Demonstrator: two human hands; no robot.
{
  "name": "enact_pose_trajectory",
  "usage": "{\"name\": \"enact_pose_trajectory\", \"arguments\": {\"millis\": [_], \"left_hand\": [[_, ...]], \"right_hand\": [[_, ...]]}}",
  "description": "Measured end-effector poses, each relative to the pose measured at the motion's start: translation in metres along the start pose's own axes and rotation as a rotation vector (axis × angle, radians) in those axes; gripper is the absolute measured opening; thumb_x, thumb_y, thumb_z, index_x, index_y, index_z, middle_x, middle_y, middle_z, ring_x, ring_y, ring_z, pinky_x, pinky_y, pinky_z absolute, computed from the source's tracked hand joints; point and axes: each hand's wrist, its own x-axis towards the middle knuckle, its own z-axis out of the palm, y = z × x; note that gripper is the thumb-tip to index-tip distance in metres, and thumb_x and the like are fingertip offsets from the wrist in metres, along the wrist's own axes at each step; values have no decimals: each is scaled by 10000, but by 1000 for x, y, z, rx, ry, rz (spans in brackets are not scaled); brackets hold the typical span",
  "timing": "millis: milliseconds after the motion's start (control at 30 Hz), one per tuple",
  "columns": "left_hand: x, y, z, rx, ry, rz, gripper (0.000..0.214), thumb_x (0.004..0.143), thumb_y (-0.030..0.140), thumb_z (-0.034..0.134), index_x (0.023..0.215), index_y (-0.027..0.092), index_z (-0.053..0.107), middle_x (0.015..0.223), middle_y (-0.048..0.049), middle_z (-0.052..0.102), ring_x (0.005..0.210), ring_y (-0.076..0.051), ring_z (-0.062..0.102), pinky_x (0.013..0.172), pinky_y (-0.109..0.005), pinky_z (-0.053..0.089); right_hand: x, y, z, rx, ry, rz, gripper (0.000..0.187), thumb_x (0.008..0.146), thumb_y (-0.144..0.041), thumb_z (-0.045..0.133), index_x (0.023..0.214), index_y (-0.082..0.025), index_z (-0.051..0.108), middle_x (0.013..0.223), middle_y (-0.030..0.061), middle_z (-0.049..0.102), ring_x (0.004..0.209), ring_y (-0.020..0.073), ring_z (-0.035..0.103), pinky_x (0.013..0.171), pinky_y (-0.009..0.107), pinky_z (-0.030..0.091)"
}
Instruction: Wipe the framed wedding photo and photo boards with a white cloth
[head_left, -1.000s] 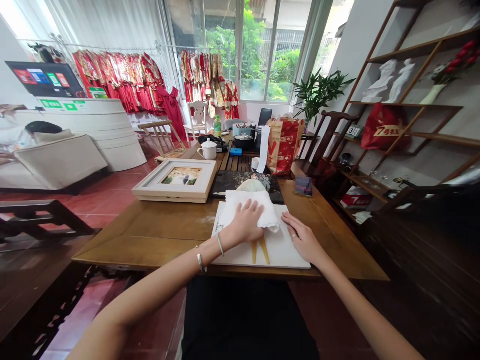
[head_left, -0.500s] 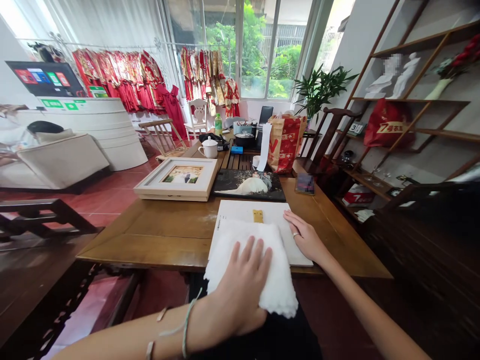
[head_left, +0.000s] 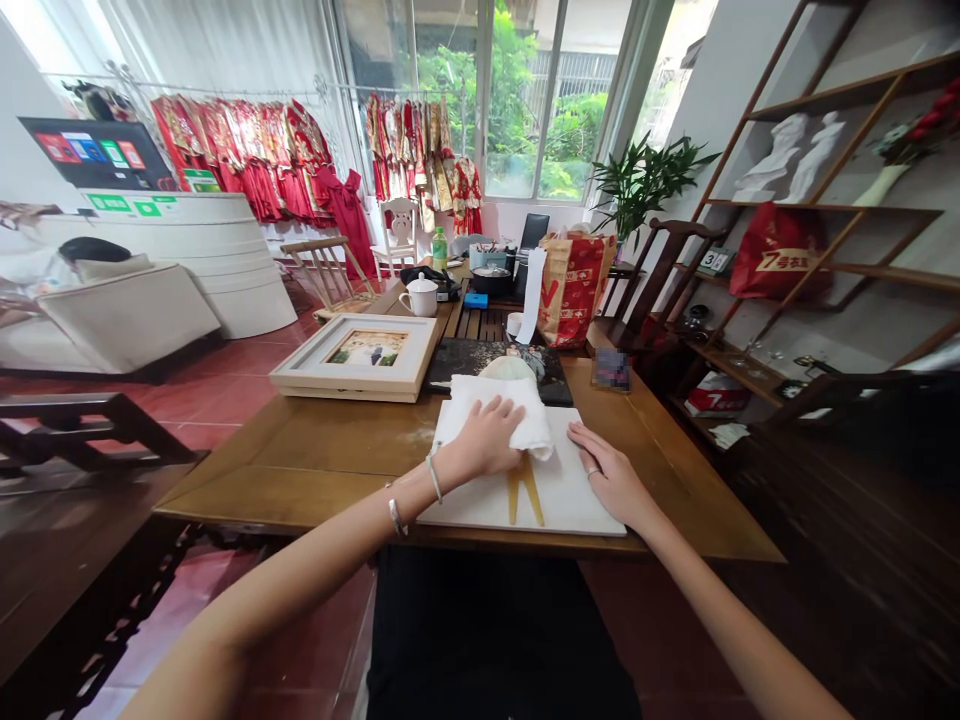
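My left hand (head_left: 487,438) grips a white cloth (head_left: 501,388) against the upper part of a white flat panel (head_left: 457,505), fingers bent over the cloth. Beneath its lower edge, two yellowish-tan strips (head_left: 529,492) run down the panel's face; their upper part is hidden by the cloth. My right hand (head_left: 611,475), with a ring on one finger, lies flat with fingers outstretched on the panel's right edge. The panel rests at the near edge of a wooden table (head_left: 300,460). Past its far edge lies a dark photo print (head_left: 555,380), partly covered by the cloth.
A pale framed photo (head_left: 424,365) lies left of the print, with a lidded white mug (head_left: 422,297) behind it. Further back stand a red and brown paper bag (head_left: 574,290), a blue box (head_left: 475,300) and a green bottle (head_left: 439,248). A phone-like object (head_left: 612,370) lies right.
My left hand has pushed the cloth forward, from the panel's near edge to its far edge. More of the tan strips now shows. My right hand has stayed in place.
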Motion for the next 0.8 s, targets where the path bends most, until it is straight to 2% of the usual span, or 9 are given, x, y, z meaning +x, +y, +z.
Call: {"name": "enact_pose_trajectory", "arguments": {"millis": [133,300,433,567,700,800], "left_hand": [[-30,10,-2,-29,-29,-8,735,716,185,528,1404,127,276,1477,-161,298,1390,-317,172,1094,-522,185],[-81,41,-6,-67,-98,11,940,598,193,593,1445,94,198,1528,-193,141,1406,-362,11,1111,-560,47],[-103,52,-8,-118,-100,15,986,555,196,580,1460,132,194,1542,-154,123,1411,-342,14,1121,-540,53],[-93,37,-8,-156,-46,24,889,601,216,561,1442,184,274,1522,-103,237,1401,-288,167,1129,-476,143],[-61,6,-2,-110,42,-28,800,663,230,554,1426,170,319,1499,-107,293,1391,-280,211,1124,-467,164],[-38,-19,2,-73,56,-70,705,753,247,511,1425,154,320,1495,-121,296,1390,-274,218,1119,-470,166]], "right_hand": [[0,-7,-4,18,0,8,386,878,-182,392,1189,-174,620,1350,111,542,1291,240,460,1115,480,321],[6,-11,-10,-15,-14,6,389,882,-192,381,1185,-147,621,1350,130,538,1290,245,460,1108,478,333],[12,-8,-10,-50,-30,-8,403,885,-194,364,1195,-120,610,1351,149,532,1288,247,463,1103,476,341],[10,-7,-10,-66,-31,-17,407,884,-188,356,1195,-116,608,1348,152,534,1288,244,463,1102,476,342],[3,-9,-12,-58,-25,-14,406,881,-187,366,1204,-126,604,1348,144,536,1290,244,461,1101,480,343],[1,-7,-12,-52,-17,-13,404,882,-190,370,1206,-138,605,1349,135,538,1285,242,467,1100,481,344]]}}
